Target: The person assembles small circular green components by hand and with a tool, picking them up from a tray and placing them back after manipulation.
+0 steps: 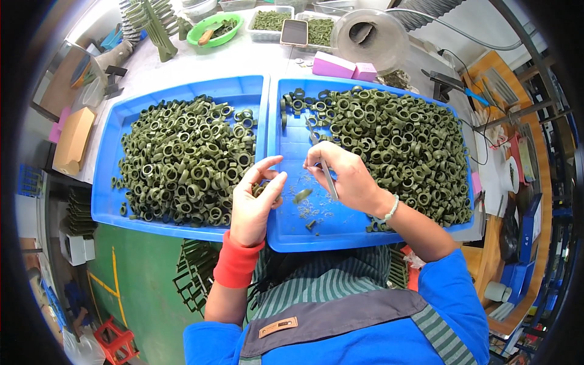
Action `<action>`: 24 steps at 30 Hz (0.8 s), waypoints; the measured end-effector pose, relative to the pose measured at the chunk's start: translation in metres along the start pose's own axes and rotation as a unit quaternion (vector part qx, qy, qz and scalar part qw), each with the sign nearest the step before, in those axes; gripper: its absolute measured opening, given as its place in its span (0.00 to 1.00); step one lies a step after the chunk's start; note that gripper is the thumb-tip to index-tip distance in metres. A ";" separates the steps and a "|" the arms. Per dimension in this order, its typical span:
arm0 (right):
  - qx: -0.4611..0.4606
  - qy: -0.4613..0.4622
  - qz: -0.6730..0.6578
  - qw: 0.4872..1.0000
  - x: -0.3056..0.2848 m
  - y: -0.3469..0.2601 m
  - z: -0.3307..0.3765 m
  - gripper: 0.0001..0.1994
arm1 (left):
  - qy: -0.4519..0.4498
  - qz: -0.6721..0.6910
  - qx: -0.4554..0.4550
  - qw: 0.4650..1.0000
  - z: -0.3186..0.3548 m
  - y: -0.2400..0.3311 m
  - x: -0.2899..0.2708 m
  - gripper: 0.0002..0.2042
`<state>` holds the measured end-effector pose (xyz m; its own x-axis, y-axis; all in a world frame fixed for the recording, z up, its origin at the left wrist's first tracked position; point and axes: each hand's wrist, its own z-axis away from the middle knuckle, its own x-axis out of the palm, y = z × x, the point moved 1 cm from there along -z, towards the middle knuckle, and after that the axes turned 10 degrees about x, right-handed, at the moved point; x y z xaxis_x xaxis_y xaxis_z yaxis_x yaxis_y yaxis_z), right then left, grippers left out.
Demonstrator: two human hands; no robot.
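My left hand, a red band on its wrist, is over the rim between the two blue trays. Its curled fingers hold a dark green plastic ring, largely hidden, while thumb and forefinger are apart. In my right hand is a slim silver craft knife, its thin tip pointing away from me. Below the hands a blurred green piece shows above small green shavings in the right tray. Many green rings are heaped in that tray.
The left tray holds another heap of green rings. Behind stand a green bowl, a phone on tubs of green parts, a pink block and a round translucent funnel. A red stool is at lower left.
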<state>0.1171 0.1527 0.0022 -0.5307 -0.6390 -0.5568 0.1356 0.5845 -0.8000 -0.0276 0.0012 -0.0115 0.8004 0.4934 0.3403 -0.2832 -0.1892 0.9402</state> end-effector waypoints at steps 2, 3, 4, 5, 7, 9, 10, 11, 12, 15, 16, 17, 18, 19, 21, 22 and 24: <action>0.003 0.015 0.010 1.000 -0.003 0.002 0.002 0.09 | -0.007 0.029 -0.017 0.999 -0.001 -0.003 -0.002 0.16; 0.004 0.028 0.020 0.999 -0.004 0.003 0.003 0.09 | -0.011 0.059 -0.033 0.998 -0.001 -0.004 -0.003 0.15; 0.004 0.016 0.034 0.999 -0.005 0.004 0.003 0.09 | 0.019 0.093 -0.059 0.994 0.000 0.001 -0.001 0.13; 0.005 0.014 0.033 0.999 -0.006 0.004 0.005 0.09 | 0.005 0.148 -0.057 0.987 0.000 -0.003 -0.008 0.12; -0.028 -0.074 0.066 0.995 -0.007 0.004 0.012 0.11 | 0.029 0.204 -0.069 0.976 -0.001 0.002 -0.010 0.12; 0.005 -0.188 0.024 0.982 0.003 0.007 0.023 0.15 | 0.119 0.197 -0.108 0.967 -0.001 0.012 -0.004 0.10; 0.022 -0.215 0.016 0.976 0.010 0.005 0.028 0.16 | 0.157 0.213 -0.104 0.959 -0.002 0.020 0.004 0.09; 0.039 -0.240 0.009 0.970 0.017 0.003 0.032 0.17 | 0.194 0.228 -0.100 0.949 -0.003 0.024 0.010 0.08; 0.040 -0.261 0.021 0.964 0.023 0.002 0.033 0.18 | 0.193 0.228 -0.101 0.949 -0.003 0.020 0.007 0.08; 0.040 -0.223 0.037 0.973 0.046 -0.003 0.037 0.20 | 0.143 0.286 -0.037 0.947 0.000 0.006 -0.014 0.07; 0.040 -0.222 0.038 0.974 0.051 -0.001 0.038 0.20 | 0.098 0.277 -0.034 0.955 0.000 0.006 -0.018 0.07; 0.038 -0.197 0.021 0.979 0.056 0.001 0.038 0.19 | 0.053 0.267 -0.032 0.962 0.001 0.006 -0.019 0.07; 0.036 -0.172 0.004 0.984 0.060 0.003 0.038 0.19 | 0.038 0.258 -0.027 0.965 0.002 0.006 -0.017 0.07; 0.036 -0.173 0.004 0.984 0.063 0.005 0.037 0.19 | 0.039 0.258 -0.027 0.965 0.002 0.006 -0.015 0.07; 0.000 -0.175 0.033 0.984 0.066 0.008 0.033 0.20 | 0.064 0.222 -0.018 0.973 0.001 0.006 -0.012 0.06; 0.000 -0.174 0.034 0.984 0.066 0.008 0.030 0.20 | 0.069 0.227 -0.020 0.971 0.000 0.005 -0.014 0.06; 0.023 -0.210 0.038 0.977 0.067 0.008 0.027 0.20 | 0.069 0.216 -0.021 0.974 0.000 0.003 -0.015 0.05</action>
<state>0.1054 0.1012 -0.0472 -0.1281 -0.7487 -0.6504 0.2039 0.6220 -0.7560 -0.0400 -0.0069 -0.0135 0.5238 0.4855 0.7000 -0.6020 -0.3704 0.7074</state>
